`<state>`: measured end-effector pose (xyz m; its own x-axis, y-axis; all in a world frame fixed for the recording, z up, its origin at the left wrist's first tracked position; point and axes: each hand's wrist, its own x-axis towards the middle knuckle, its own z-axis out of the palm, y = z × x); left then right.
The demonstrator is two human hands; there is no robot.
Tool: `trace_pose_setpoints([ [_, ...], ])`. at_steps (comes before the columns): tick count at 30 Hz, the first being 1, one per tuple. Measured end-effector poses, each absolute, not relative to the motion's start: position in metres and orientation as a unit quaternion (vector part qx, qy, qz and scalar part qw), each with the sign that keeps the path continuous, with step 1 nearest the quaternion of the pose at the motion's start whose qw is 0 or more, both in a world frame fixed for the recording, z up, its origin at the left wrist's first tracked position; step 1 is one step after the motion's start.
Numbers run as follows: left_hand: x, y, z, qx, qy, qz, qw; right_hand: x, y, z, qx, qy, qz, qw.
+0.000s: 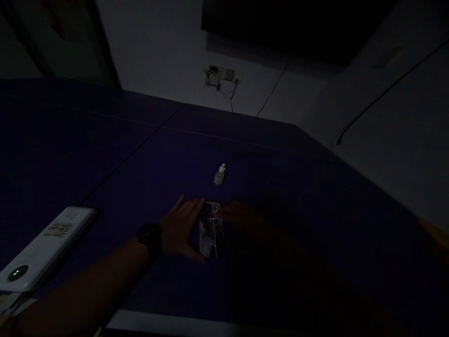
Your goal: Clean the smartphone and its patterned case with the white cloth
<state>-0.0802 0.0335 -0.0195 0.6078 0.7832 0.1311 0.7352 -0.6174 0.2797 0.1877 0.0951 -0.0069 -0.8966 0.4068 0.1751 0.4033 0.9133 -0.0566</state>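
Observation:
A phone-shaped slab (207,234) with a marbled grey, dark and white surface lies flat on the dark blue tabletop. My left hand (180,227) rests along its left side, fingers and thumb spread, with fingertips at the top left corner and the thumb near the bottom left. A dark watch sits on that wrist. From the right, my right hand (240,215) reaches over the upper right part of the slab, a fingertip at its surface. Deep shadow hides most of its fingers. Just beyond stands a small clear dropper bottle (219,176) with a white top.
A white power bank (49,248) with a small green light lies at the left. The blue tabletop (168,159) runs back to a pale wall with sockets (220,75) and hanging cables. A large dark screen (280,28) hangs above. The room is very dim.

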Motion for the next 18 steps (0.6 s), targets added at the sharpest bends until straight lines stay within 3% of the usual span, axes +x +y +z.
trace_pose_setpoints([
  [8,-0.081,0.033,-0.022,0.890,0.424,0.141,0.090,0.168,0.126,0.004,-0.232,-0.972,-0.017,0.018],
  [18,-0.079,0.033,-0.020,0.889,0.431,0.125,0.091,0.191,0.087,-0.009,-0.173,-0.981,-0.021,0.087],
])
